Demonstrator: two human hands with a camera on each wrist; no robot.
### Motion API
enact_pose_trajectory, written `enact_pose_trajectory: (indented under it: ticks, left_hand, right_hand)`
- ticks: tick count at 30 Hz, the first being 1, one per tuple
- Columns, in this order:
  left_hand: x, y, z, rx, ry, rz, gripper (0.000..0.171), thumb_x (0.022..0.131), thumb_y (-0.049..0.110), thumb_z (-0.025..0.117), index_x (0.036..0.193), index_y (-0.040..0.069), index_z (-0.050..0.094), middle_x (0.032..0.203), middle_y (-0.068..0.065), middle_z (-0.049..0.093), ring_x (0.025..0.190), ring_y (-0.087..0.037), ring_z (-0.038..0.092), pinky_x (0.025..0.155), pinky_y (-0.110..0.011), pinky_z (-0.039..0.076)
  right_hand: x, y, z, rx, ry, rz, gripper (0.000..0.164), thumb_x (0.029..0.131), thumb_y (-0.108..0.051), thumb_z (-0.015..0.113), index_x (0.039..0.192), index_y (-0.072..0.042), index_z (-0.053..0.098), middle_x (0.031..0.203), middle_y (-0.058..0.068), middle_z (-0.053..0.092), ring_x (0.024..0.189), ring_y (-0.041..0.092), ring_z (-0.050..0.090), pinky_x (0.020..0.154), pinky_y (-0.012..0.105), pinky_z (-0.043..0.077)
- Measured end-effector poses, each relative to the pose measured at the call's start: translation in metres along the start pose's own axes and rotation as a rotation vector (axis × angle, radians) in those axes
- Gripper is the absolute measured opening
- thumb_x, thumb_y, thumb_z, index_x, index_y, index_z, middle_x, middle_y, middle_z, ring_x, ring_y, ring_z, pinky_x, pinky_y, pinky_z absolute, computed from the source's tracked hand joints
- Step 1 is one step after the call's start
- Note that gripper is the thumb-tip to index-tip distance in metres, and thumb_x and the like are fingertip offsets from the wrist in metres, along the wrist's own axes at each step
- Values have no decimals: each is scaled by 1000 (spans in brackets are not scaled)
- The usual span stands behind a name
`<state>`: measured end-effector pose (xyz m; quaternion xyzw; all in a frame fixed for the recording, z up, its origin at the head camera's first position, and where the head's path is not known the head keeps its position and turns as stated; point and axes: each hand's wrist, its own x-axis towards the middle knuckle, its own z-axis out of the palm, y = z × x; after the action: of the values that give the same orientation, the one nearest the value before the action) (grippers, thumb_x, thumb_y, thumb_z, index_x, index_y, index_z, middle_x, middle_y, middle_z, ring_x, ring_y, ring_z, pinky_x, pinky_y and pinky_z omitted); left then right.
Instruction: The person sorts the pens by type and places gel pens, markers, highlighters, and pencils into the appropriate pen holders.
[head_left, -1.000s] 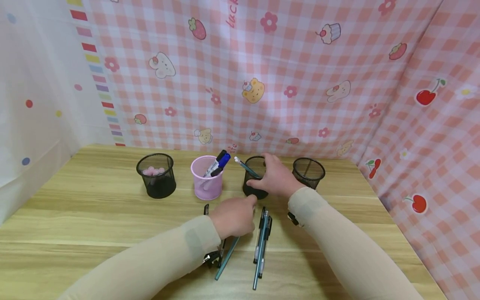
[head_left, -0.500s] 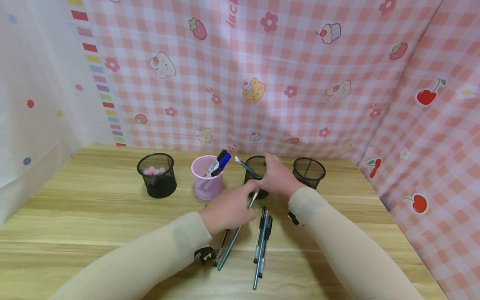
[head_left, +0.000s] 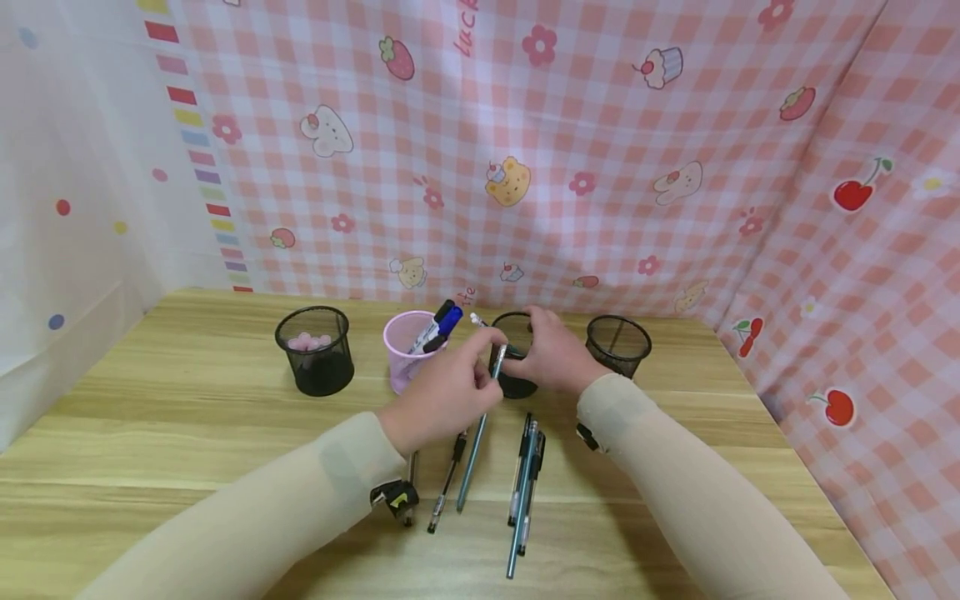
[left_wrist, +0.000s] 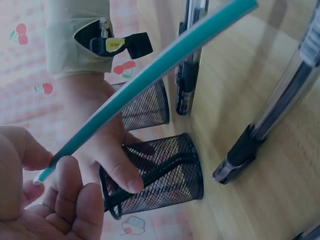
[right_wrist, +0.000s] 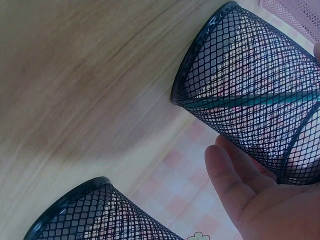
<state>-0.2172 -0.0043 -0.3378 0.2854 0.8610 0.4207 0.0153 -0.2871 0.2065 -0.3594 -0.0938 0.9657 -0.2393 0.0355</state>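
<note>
Head view: left fingers (head_left: 482, 341) hold a pencil (head_left: 475, 451), right fingers (head_left: 522, 367) a cup (head_left: 517, 387).

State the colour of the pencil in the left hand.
The pencil is teal, clearest in left wrist view.

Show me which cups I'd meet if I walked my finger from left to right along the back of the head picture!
First black cup with pink things in it → pink cup with markers → second black cup, held by the right hand → third black cup.
</note>
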Motion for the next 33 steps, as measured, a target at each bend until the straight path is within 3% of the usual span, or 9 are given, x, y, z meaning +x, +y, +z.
enact_pose_trajectory:
  ticks: [7, 17, 24, 27, 33]
  left_hand:
    - [1, 0, -8, -51, 105, 37, 52, 94, 9, 57, 143, 22, 48, 80, 1, 65, 65, -14, 58, 59, -31, 51]
    - [2, -2, -15, -129, 176, 75, 49, 96, 6, 57, 142, 18, 46, 79, -3, 61, 66, -16, 53, 57, -27, 46]
    - [3, -3, -20, -162, 262, 83, 48, 98, 6, 58, 143, 14, 46, 89, -6, 65, 75, -17, 59, 64, -25, 50]
    - [4, -4, -23, -188, 300, 110, 44, 98, 4, 57, 140, 15, 47, 89, -8, 66, 73, -18, 59, 61, -24, 50]
    - [4, -5, -28, -146, 409, 161, 38, 99, 3, 59, 135, 13, 48, 85, -6, 67, 66, -16, 59, 55, -23, 47]
  right_hand:
    - [1, 2, 1, 10, 5, -22, 112, 88, -56, 81, 164, -2, 21, 167, 23, 31, 148, 40, 44, 115, 55, 47]
    - [1, 1, 1, 13, -1, -15, 111, 88, -56, 80, 165, -3, 20, 167, 23, 31, 146, 40, 45, 114, 55, 47]
    - [2, 2, 2, 13, 5, -14, 109, 88, -54, 81, 164, -3, 22, 161, 23, 38, 139, 39, 52, 110, 54, 50]
    - [2, 2, 2, 10, 7, -13, 109, 87, -54, 81, 164, -3, 23, 159, 22, 40, 137, 38, 54, 109, 53, 51]
    - [2, 1, 2, 8, 11, -4, 108, 87, -55, 82, 164, -5, 24, 156, 21, 43, 134, 37, 55, 107, 53, 52]
